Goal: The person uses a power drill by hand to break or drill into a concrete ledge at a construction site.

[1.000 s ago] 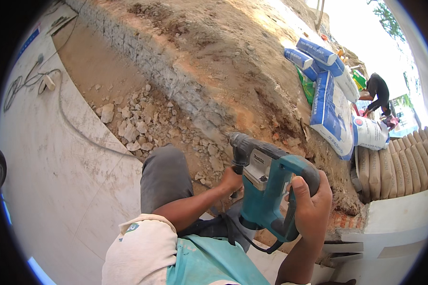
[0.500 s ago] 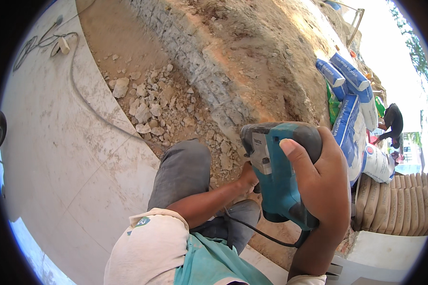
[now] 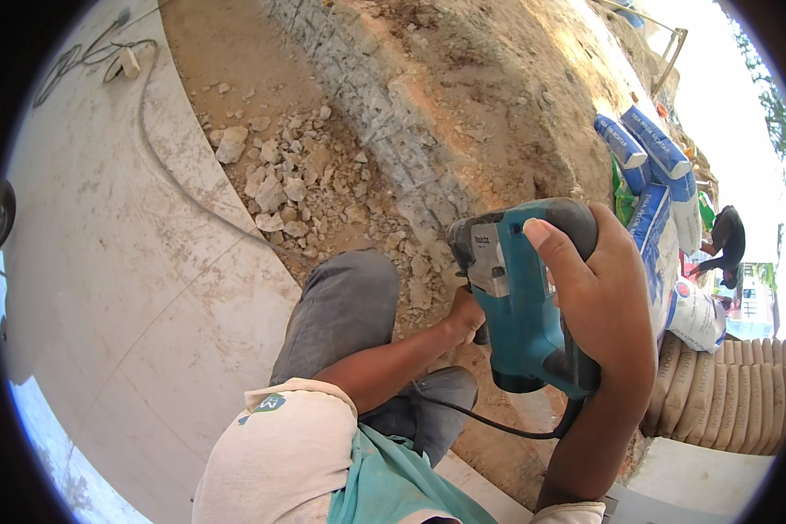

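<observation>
From here I see the drill [image 3: 520, 306] right of the rubble [image 3: 297, 179], its long axis running from the rear handle [image 3: 571, 349], wrapped by the right hand's [image 3: 607, 293] fingers, to a nose nearer that heap; the left hand [image 3: 465, 316], closest, clasps the front grip [image 3: 482, 334].

Toward the right of the frame, blue-and-white bags [image 3: 657, 142] lie heaped at odd angles, with a green bag [image 3: 623, 196] showing beside them, a mostly white sack [image 3: 697, 313] below, and brown sacks [image 3: 725, 393] packed in a row at the lower right. A person in dark clothing [image 3: 727, 237] bends over near the right edge, below green leaves [image 3: 764, 96] at the upper right. Pale flooring [image 3: 148, 349], smudged with dirt, fills the left side, where a dark round object [image 3: 5, 216] sits at the rim.
</observation>
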